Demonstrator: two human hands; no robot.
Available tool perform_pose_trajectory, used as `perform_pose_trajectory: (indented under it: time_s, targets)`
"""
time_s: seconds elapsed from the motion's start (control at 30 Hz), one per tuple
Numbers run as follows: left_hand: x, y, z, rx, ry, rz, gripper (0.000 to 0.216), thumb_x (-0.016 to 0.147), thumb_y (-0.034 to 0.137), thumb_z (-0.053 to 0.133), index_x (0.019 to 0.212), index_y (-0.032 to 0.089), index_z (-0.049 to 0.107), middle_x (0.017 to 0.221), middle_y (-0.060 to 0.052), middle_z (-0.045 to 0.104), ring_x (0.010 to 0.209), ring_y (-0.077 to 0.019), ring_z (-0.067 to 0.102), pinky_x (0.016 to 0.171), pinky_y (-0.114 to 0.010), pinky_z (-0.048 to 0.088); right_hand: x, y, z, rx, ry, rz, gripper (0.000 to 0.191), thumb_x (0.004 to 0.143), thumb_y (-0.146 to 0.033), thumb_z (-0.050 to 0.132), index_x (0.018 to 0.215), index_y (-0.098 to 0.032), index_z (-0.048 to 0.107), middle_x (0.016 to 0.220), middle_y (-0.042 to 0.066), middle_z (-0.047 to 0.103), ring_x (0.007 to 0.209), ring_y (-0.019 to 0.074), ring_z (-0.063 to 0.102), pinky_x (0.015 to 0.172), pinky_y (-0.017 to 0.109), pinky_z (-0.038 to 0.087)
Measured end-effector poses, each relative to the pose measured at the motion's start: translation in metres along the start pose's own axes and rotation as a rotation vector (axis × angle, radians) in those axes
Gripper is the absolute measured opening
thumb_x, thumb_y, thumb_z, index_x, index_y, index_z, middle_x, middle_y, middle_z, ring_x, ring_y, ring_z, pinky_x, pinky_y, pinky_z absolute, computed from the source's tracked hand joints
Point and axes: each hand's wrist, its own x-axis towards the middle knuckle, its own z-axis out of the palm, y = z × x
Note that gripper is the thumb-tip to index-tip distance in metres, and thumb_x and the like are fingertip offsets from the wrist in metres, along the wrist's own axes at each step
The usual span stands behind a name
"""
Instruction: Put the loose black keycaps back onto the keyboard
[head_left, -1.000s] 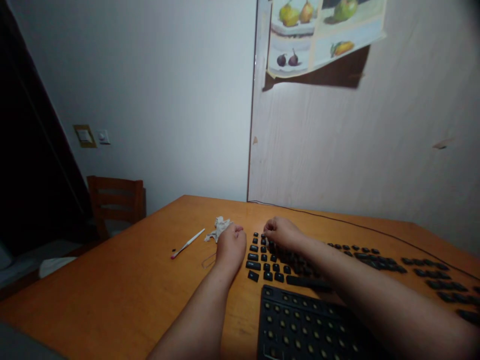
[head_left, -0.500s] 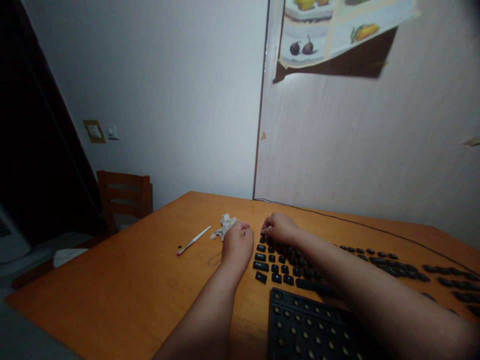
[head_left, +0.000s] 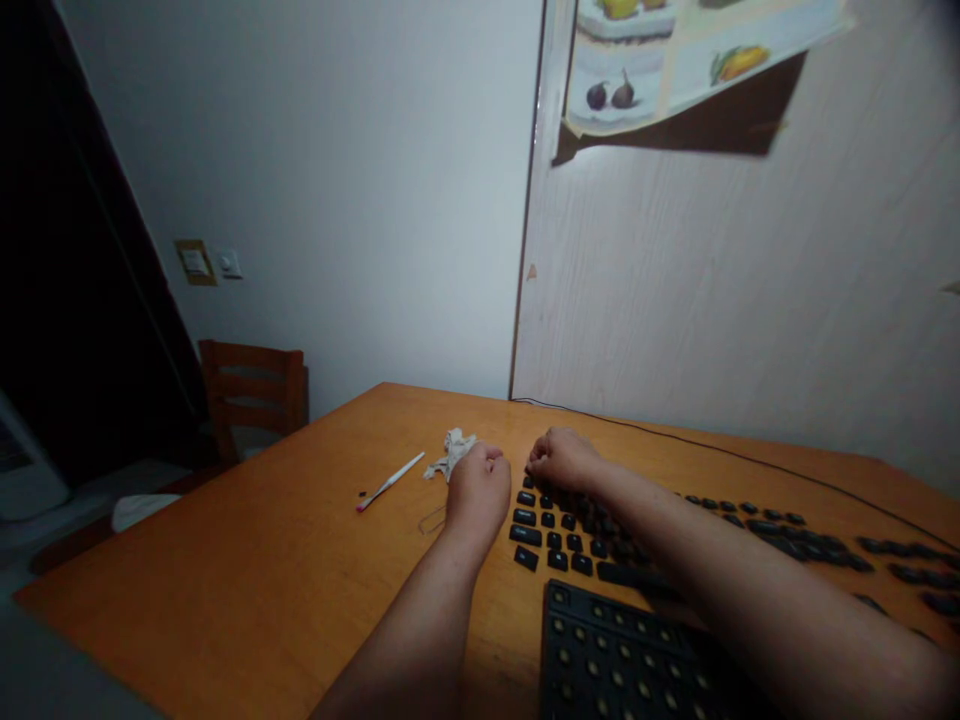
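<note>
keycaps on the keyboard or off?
Off. The keyboard shows bare switch posts; loose keycaps lie in rows on the table.

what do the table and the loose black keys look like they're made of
Table: likely wood or wood veneer with a smooth orange-brown finish, showing a soft sheen. Loose keys: probably matte black plastic, small moulded caps laid in rows beside the right hand.

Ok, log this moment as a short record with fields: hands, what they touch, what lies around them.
left hand: left hand curled in a loose fist on the table, beside the loose keycaps; whether it holds anything cannot be told
right hand: right hand fingers bent down onto the loose keycaps at their far left corner
keyboard base: keyboard base stripped of caps, nearest the camera
left of the hands: crumpled tissue, white tool with a pink tip
cable: cable runs along the table's far edge
</note>
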Motion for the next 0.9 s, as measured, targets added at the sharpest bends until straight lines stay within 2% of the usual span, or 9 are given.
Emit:
perform_pose_trajectory:
  time_s: [0.17,0.7,0.9]
  targets:
    - [0.000,0.001,-0.001,-0.002,0.003,-0.017,0.018,0.080,0.023,0.052,0.086,0.018,0.068,0.072,-0.002,0.066,0.070,-0.0169,0.059,0.063,-0.026,0.039,0.002,0.001,0.002,-0.003,0.004,0.000,0.015,0.073,-0.037,0.071,0.079,-0.025,0.078,0.090,0.008,0.073,0.088,0.0241,0.063,0.071,0.030,0.044]
    - [-0.001,0.002,0.000,0.008,-0.018,-0.035,0.019,0.079,0.026,0.052,0.086,0.018,0.068,0.075,-0.003,0.067,0.071,-0.0169,0.060,0.063,-0.025,0.039,0.005,0.003,0.008,0.047,-0.011,0.000,0.011,0.074,-0.033,0.071,0.073,-0.023,0.077,0.080,0.006,0.073,0.079,0.0199,0.064,0.066,0.026,0.043]
    - [-0.002,0.005,-0.001,-0.005,-0.041,-0.040,0.018,0.080,0.025,0.051,0.082,0.018,0.067,0.070,-0.002,0.065,0.066,-0.0158,0.058,0.059,-0.025,0.037,0.005,0.005,0.012,0.107,-0.001,0.001,0.011,0.073,-0.029,0.071,0.071,-0.020,0.077,0.075,0.007,0.073,0.075,0.0182,0.064,0.063,0.024,0.042]
